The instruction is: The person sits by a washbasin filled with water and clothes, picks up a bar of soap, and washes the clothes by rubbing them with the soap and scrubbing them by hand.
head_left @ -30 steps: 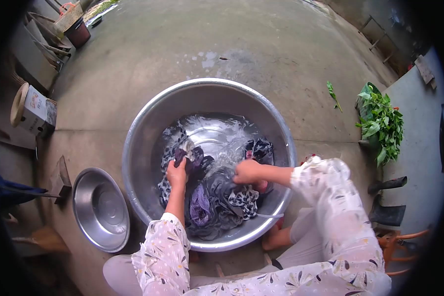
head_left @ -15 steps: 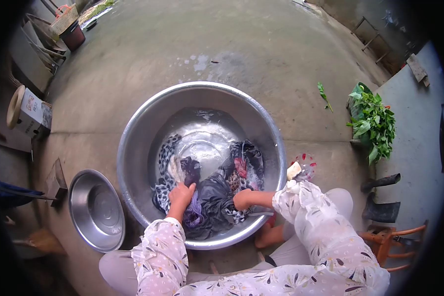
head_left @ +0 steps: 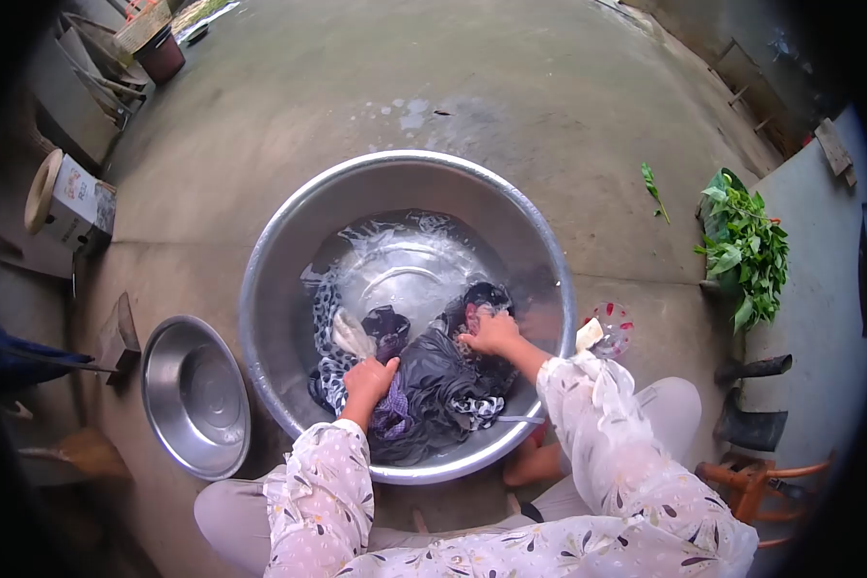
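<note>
A large metal basin (head_left: 260, 371) stands before me, with water and wet clothes in it. My left hand (head_left: 368, 380) is closed on the clothes at the near left, beside a purple patterned cloth (head_left: 392, 412) and a black-and-white spotted cloth (head_left: 326, 332). Wet dark clothing (head_left: 433, 376) fills the space between the hands. On the right side of the pile, my right hand (head_left: 494, 332) has its fingers bent into a dark garment with a red patch (head_left: 473, 316); its fingertips are partly hidden. A whitish cloth (head_left: 353, 334) pokes up past my left hand.
A smaller metal basin (head_left: 154, 390) sits on the concrete floor to the left. By the big basin's right rim are a pale block (head_left: 589, 334) and a clear dish with red spots (head_left: 616, 326). Leafy greens (head_left: 747, 252) and a wooden chair (head_left: 742, 477) are farther right.
My right hand has moved up and away from me, from the near right of the pile to the red-patched garment. My left hand stays on the clothes. The water is more rippled.
</note>
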Demonstrator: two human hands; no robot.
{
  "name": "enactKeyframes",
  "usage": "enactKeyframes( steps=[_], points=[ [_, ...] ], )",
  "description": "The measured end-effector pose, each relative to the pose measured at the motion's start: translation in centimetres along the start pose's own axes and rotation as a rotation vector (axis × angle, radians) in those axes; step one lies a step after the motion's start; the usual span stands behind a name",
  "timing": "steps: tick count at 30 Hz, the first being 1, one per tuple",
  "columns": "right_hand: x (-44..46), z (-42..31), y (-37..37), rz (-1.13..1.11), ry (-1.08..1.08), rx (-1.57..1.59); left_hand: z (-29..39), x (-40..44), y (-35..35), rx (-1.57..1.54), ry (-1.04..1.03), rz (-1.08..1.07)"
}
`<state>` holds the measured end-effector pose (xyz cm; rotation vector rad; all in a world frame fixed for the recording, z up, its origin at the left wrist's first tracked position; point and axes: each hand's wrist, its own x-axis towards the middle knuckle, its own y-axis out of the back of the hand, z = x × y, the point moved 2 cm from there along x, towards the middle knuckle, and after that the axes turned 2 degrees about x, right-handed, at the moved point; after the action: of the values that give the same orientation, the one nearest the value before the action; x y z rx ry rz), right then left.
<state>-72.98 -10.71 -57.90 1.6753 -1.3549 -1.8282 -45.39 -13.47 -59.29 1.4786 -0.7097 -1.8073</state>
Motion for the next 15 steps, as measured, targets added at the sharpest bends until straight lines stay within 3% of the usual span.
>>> enactKeyframes(
  steps=[3,6,7,9,10,13,15],
  points=[
    [-0.2,0.7,-1.2,-0.115,-0.074,0.061,-0.1,0.0,0.7,0.001,0.018,-0.088],
    [0.1,0.6,-2.0,-0.086,-0.091,0.022,-0.1,0.5,0.0,-0.009,0.059,-0.081],
    [0.8,0.4,-2.2,-0.065,-0.106,0.006,-0.1,0.3,-0.5,-0.030,0.068,-0.016],
    [4.0,0.5,-2.3,-0.241,0.031,-0.118,0.0,0.7,-0.8,-0.067,0.084,0.136],
    [5.1,0.8,-2.9,-0.340,0.094,-0.185,0.0,1.1,-1.4,-0.108,0.040,0.339],
    [1.1,-3.6,6.5,-0.238,0.076,-0.334,1.9,1.3,2.7,-0.407,-0.028,0.510],
    [2.7,-4.8,8.6,-0.086,0.248,-0.050,3.7,2.0,6.0,-0.703,-0.081,0.663]
  ],
)
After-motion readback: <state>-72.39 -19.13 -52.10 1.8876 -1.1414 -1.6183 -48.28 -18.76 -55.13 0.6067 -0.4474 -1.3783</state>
